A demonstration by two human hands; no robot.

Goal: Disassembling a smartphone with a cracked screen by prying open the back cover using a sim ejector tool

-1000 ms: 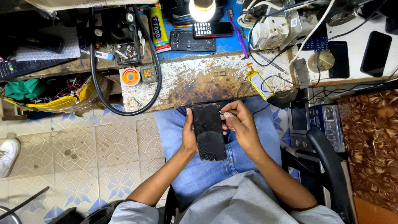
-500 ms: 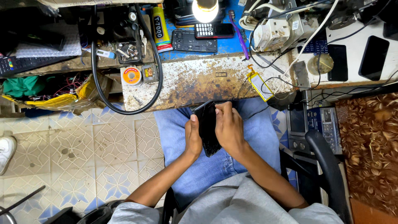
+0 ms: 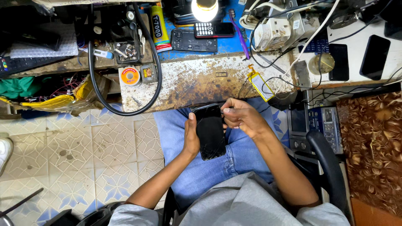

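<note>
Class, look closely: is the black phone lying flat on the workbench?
No, the black cracked-screen phone is held over the lap by the left hand and right hand.

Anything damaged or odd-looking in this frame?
Yes. The black phone, held over the lap by the left hand, shows fine cracks near its lower end. The right hand is at its upper edge. The workbench top is badly stained.
</note>
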